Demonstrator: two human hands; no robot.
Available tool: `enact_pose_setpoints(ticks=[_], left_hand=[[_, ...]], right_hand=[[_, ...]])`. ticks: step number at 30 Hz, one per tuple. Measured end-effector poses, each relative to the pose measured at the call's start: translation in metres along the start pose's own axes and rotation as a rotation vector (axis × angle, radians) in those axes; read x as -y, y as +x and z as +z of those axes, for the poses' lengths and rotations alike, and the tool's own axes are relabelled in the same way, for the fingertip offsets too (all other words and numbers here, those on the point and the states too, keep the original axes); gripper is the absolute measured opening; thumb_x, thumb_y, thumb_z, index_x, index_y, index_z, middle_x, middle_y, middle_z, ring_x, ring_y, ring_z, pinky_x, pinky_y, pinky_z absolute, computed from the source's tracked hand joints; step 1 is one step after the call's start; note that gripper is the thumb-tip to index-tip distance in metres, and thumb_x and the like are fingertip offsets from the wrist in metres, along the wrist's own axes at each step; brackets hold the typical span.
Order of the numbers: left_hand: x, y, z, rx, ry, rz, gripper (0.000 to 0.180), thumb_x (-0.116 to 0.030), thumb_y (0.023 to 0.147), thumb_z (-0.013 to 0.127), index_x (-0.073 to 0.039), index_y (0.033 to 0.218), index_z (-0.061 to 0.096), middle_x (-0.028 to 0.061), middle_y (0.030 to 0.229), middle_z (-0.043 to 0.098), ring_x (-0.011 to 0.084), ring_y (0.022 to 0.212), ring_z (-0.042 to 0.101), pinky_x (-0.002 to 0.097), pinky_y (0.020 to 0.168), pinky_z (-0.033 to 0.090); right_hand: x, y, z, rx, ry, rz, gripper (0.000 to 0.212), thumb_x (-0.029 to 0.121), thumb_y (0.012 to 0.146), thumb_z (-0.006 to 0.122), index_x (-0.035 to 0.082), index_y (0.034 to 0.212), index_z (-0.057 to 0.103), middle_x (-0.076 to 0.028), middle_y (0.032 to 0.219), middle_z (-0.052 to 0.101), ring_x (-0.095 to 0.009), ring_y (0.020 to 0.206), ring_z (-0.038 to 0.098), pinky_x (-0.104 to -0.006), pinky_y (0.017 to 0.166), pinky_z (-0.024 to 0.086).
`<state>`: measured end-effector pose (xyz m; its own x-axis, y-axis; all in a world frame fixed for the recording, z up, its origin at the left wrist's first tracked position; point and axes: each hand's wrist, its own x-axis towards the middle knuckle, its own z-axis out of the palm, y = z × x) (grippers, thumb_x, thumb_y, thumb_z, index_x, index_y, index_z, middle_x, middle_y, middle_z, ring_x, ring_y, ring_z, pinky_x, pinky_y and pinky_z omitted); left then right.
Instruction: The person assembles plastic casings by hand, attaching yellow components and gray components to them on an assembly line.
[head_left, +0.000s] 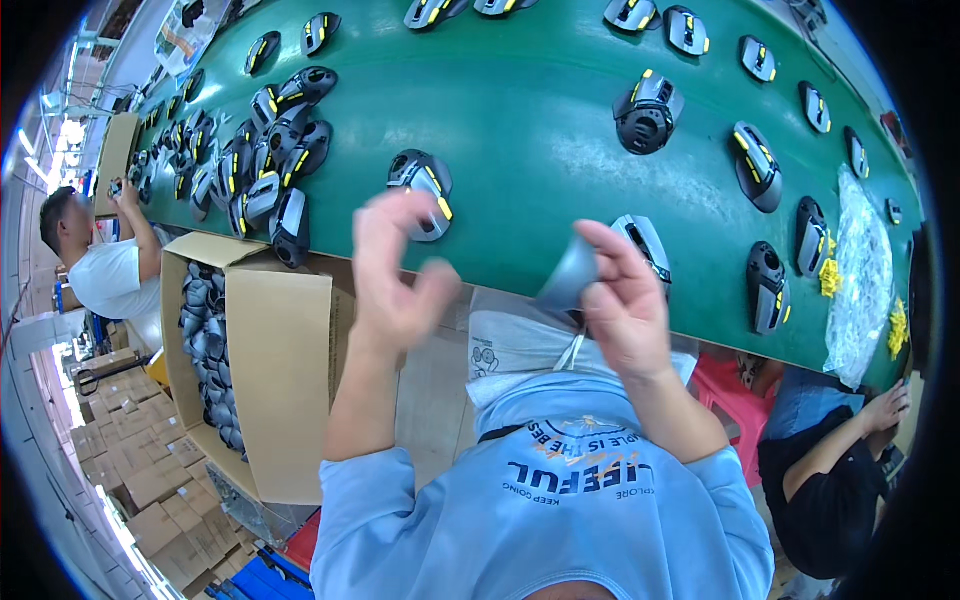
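In my right hand point(625, 305) a thin, curved grey plastic cover point(572, 278) is pinched between thumb and fingers, over the near table edge. My left hand point(395, 270) is raised to its left, blurred by motion, thumb and fingers apart with nothing seen in them. Just beyond it lies a grey and black computer mouse point(428, 185) with yellow side parts, partly covered by the fingers. Behind my right hand a second mouse point(645, 240) is partly hidden. Farther off, a dark mouse point(648, 115) rests on the green table point(520, 130).
An open cardboard box point(285, 390) on my left holds many curved grey covers point(208, 350). Mice are heaped point(270, 150) on the table's left; others lie scattered right, near a clear plastic bag point(862, 270). One person point(110, 260) works at far left, another point(830, 480) at right.
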<state>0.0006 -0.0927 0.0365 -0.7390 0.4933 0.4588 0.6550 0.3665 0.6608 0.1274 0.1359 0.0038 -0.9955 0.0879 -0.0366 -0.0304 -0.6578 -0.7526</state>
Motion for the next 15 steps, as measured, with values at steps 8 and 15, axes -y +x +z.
enact_pose_setpoints(ticks=[8,15], left_hand=[[0.047,0.019,0.015,0.093,0.596,-0.471,0.074,-0.044,0.077,0.082,0.005,0.126,0.058,0.0208,0.122,0.06,0.0366,0.118,0.053,0.0459,0.102,0.044],[0.023,0.016,0.033,0.147,0.273,-0.336,0.078,-0.019,0.074,0.082,0.009,0.137,0.046,0.0199,0.118,0.055,0.0353,0.107,0.058,0.0448,0.094,0.051]], right_hand=[[0.046,-0.004,-0.027,0.194,-0.194,-0.13,0.057,0.002,0.096,0.067,-0.003,0.148,0.045,-0.004,0.108,0.066,-0.009,0.103,0.062,-0.0236,0.088,0.049],[0.042,0.029,-0.003,0.156,-0.04,-0.132,0.069,-0.003,0.095,0.066,-0.001,0.157,0.036,-0.005,0.117,0.063,-0.012,0.107,0.062,-0.0251,0.093,0.052]])
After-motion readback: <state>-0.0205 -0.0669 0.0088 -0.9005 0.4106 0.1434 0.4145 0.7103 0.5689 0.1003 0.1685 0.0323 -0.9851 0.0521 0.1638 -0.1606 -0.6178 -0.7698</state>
